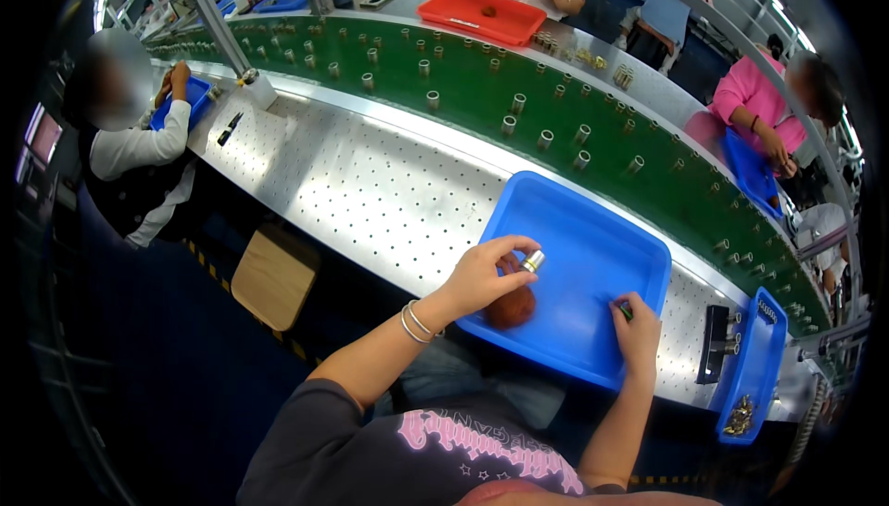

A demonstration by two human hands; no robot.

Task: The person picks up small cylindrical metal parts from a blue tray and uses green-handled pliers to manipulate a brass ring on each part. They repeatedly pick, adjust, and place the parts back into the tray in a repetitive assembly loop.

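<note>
- Left hand: thumb and fingers pinch a short metal cylinder, which sits right at their tips – over the blue tray.
- Just below those fingers, in the tray, lies a fuzzy brown ball.
- Right hand: fingers curled, pinching a small dark item – mostly hidden, its kind unclear.
- Right of these fingers, beyond the tray, stands a black holder.
- Ahead of both hands' fingers, metal cylinders stand on a green belt.
</note>
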